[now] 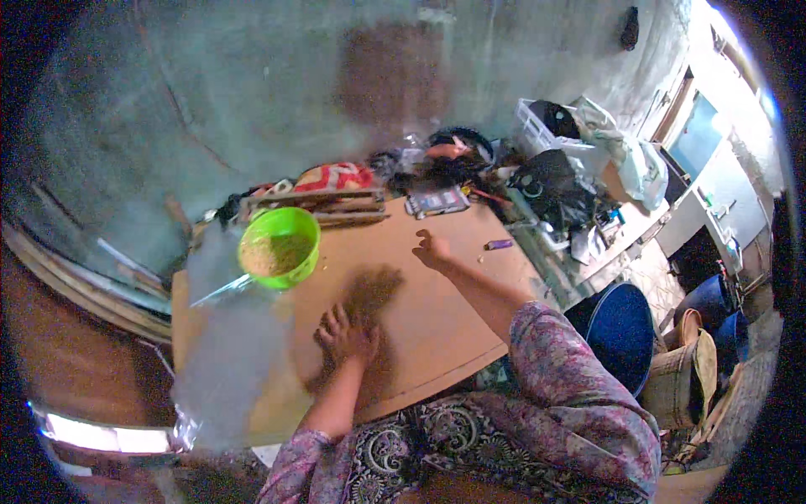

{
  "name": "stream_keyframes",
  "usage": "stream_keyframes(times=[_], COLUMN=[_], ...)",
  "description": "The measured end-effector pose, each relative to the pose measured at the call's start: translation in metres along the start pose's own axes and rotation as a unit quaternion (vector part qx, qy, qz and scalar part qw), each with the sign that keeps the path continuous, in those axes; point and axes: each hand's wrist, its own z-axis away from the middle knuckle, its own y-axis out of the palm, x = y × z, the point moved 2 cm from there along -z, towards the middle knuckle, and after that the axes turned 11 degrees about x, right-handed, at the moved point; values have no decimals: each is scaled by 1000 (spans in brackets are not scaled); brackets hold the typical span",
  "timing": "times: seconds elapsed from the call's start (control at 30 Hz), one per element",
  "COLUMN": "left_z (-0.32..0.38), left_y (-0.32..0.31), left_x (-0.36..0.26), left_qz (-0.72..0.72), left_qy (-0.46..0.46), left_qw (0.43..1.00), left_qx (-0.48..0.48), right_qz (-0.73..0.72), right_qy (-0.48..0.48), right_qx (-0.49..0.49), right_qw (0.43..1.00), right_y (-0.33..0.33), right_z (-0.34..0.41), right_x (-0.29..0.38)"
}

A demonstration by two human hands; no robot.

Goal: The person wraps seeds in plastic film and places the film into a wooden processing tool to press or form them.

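My left hand (345, 337) is over the near part of a brown board tabletop (434, 321), fingers spread, with nothing in it. Whether it rests on the board is hard to tell. Farther off and to the right, my right hand (433, 252) reaches out with bent, parted fingers, and no object shows in it. A purple cylindrical item (499, 244), perhaps a thread spool, lies to its right. Beyond it sits a grey flat packet or case (437, 203). At the left, a bright green plastic bucket (296, 277) holds a tan, grainy material.
Clear plastic sheeting (233, 359) covers the table's left side. Behind the bucket is a wooden frame (352, 200). Black plastic bags (554, 189) and a white crate (535, 129) crowd the back right. A blue barrel (620, 337) and a woven basket (677, 384) stand right of the table.
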Motion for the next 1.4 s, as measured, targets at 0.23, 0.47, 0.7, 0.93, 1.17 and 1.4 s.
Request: stream_keyframes(times=[0.23,0.47,0.7,0.93,1.17,1.4], left_z=[-13,-23,-17,-18,-12,-12], left_y=[-9,3,-2,3,9,20], left_x=[-25,-17,-6,-5,1,2], left_qz=[-7,-20,-8,-12,-41,-16], left_qy=[38,10,-3,-2,-1,2], left_qw=[999,1000,1000,1000,999,1000], left_qx=[-29,4,25,15,-4,-19], right_qz=[-191,-551,-549,-602,-262,-210], right_qy=[-40,-153,-62,-115,-236,-345], right_qx=[-155,-46,28,-14,-131,-162], right_qw=[968,819,833,790,926,900], right_y=[-64,-86,-84,-98,-73,-84], right_z=[-163,-289,-306,-288,-183,-112], right_x=[-106,-96,-61,-52,43,51])
